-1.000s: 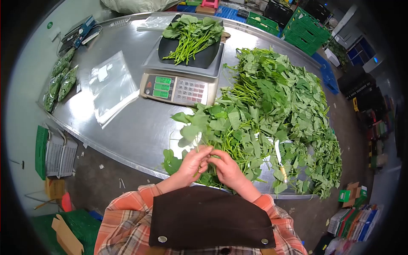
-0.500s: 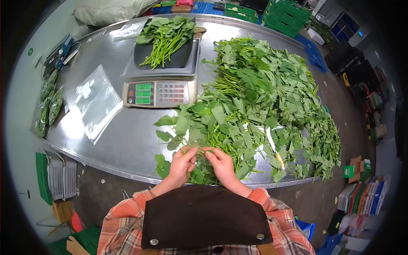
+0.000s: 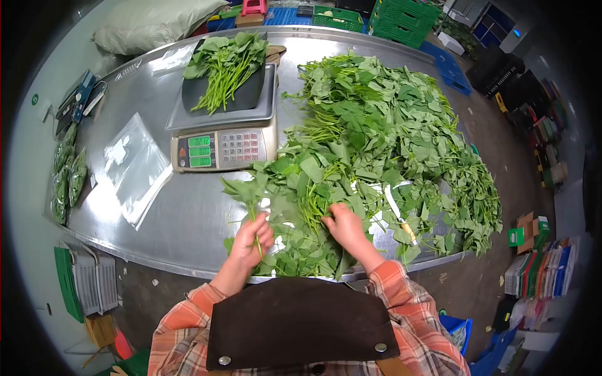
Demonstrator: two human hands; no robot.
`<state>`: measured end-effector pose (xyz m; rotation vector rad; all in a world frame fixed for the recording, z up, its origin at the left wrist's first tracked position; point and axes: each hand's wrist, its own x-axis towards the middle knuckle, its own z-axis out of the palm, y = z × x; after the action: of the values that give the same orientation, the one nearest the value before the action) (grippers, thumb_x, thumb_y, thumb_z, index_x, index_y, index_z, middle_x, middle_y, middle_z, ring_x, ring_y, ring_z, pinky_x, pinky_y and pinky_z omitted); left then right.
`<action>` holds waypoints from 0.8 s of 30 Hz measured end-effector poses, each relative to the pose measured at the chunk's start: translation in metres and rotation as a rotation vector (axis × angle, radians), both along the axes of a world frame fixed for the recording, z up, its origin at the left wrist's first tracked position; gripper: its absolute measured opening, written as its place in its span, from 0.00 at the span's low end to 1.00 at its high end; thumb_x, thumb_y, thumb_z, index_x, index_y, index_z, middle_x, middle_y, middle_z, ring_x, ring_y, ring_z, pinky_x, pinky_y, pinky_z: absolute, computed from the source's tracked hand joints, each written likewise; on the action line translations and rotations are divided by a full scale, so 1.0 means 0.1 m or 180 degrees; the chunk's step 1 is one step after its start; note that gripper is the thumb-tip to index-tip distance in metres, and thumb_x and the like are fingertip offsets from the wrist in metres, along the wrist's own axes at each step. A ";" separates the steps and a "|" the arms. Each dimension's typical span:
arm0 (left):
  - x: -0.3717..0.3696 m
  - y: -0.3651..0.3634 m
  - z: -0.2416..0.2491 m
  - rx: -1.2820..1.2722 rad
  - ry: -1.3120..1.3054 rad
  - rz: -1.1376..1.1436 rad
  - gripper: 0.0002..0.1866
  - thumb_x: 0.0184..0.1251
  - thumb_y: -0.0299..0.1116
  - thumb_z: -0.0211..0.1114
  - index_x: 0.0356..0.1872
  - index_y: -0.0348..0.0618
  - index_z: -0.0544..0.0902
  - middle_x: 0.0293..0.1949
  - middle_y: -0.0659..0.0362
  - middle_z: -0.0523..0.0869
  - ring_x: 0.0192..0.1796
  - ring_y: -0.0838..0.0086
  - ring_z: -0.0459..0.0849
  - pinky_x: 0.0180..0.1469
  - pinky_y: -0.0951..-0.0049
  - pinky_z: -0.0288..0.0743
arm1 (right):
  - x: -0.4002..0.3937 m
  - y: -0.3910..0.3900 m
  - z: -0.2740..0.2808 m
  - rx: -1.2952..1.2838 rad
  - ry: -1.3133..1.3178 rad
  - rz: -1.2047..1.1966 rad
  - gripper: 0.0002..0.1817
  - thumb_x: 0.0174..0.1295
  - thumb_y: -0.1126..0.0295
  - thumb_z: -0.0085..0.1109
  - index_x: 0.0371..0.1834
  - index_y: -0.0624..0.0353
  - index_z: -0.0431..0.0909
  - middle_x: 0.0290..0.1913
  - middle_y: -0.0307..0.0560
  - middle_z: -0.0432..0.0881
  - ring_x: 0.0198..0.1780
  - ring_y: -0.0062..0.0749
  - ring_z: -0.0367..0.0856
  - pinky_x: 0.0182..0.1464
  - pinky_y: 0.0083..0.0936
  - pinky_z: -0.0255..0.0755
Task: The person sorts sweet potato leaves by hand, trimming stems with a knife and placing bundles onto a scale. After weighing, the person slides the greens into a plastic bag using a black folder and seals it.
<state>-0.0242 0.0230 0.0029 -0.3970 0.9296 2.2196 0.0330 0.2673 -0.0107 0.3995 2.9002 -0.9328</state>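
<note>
My left hand [image 3: 252, 238] is closed around a leafy green stem [image 3: 251, 195], its leaves pointing away from me. To the right, my right hand [image 3: 343, 224] touches the stems at the near side of a large heap of leafy greens [image 3: 382, 119]; its fingertips are bent in among them and partly hidden. A bunch of greens [image 3: 229, 75] lies on the black tray of a digital scale [image 3: 224, 149] with green displays. Beside the heap's near edge lies a curved knife [image 3: 401, 216] with a yellowish handle.
Clear plastic bags [image 3: 135, 166] lie flat on the metal table [image 3: 188, 219], left of the scale. Filled green packets [image 3: 68, 169] are at the far left edge. Green crates [image 3: 404, 22] stand beyond the table, and a white sack [image 3: 153, 25] is at the back left.
My hands have moved apart. The left one has gone left with a stem in it, and the right one has shifted right and forward to the stems of the heap.
</note>
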 end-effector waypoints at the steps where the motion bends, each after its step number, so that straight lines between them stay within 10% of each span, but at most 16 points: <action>1: 0.02 -0.01 -0.03 0.0256 -0.0020 -0.0151 0.08 0.69 0.39 0.57 0.40 0.47 0.74 0.19 0.70 0.64 0.20 0.82 0.63 0.22 0.80 0.58 | -0.02 0.10 0.04 -0.0323 -0.0067 -0.0214 0.15 0.55 0.64 0.59 0.40 0.64 0.74 0.37 0.57 0.76 0.38 0.55 0.77 0.39 0.41 0.71; 7: 0.12 0.18 0.22 -0.0294 0.0107 -0.0191 0.17 0.67 0.45 0.58 0.42 0.40 0.74 0.24 0.62 0.74 0.25 0.78 0.75 0.22 0.78 0.67 | 0.10 -0.05 0.71 -0.1271 0.0818 -0.0079 0.11 0.53 0.68 0.62 0.35 0.62 0.75 0.33 0.49 0.73 0.30 0.38 0.73 0.35 0.32 0.70; 8: 0.14 0.18 0.19 -0.0323 0.0228 -0.0270 0.17 0.66 0.44 0.60 0.42 0.40 0.74 0.25 0.61 0.75 0.25 0.78 0.75 0.20 0.79 0.66 | 0.13 -0.16 0.74 -0.1192 0.1001 0.0234 0.11 0.52 0.70 0.64 0.33 0.63 0.75 0.29 0.43 0.71 0.26 0.23 0.71 0.29 0.22 0.66; 13: 0.16 0.30 0.28 -0.1073 0.0658 -0.0435 0.13 0.63 0.39 0.64 0.37 0.40 0.74 0.25 0.61 0.76 0.20 0.81 0.72 0.15 0.82 0.60 | 0.24 -0.39 0.41 -0.1205 0.0085 0.0958 0.13 0.53 0.65 0.64 0.32 0.64 0.73 0.33 0.49 0.73 0.30 0.39 0.73 0.35 0.31 0.69; 23: 0.14 0.19 -0.24 -0.1019 -0.0457 0.0654 0.13 0.67 0.43 0.58 0.33 0.44 0.74 0.31 0.60 0.78 0.29 0.74 0.75 0.24 0.75 0.66 | 0.37 -0.45 0.09 -0.1714 0.1733 -0.0480 0.06 0.55 0.73 0.60 0.29 0.62 0.74 0.29 0.43 0.71 0.27 0.29 0.69 0.32 0.23 0.65; 24: 0.09 0.09 -0.29 -0.1009 -0.0382 0.0650 0.13 0.67 0.44 0.59 0.33 0.44 0.74 0.30 0.59 0.78 0.30 0.73 0.76 0.25 0.74 0.68 | 0.40 -0.32 0.17 -0.2935 0.1010 -0.1321 0.06 0.59 0.71 0.58 0.35 0.60 0.74 0.31 0.40 0.73 0.25 0.25 0.71 0.30 0.20 0.66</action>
<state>-0.0153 0.0324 -0.0257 -0.7938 1.2249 2.2002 0.0732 0.2355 0.0068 0.8078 2.2420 -2.3886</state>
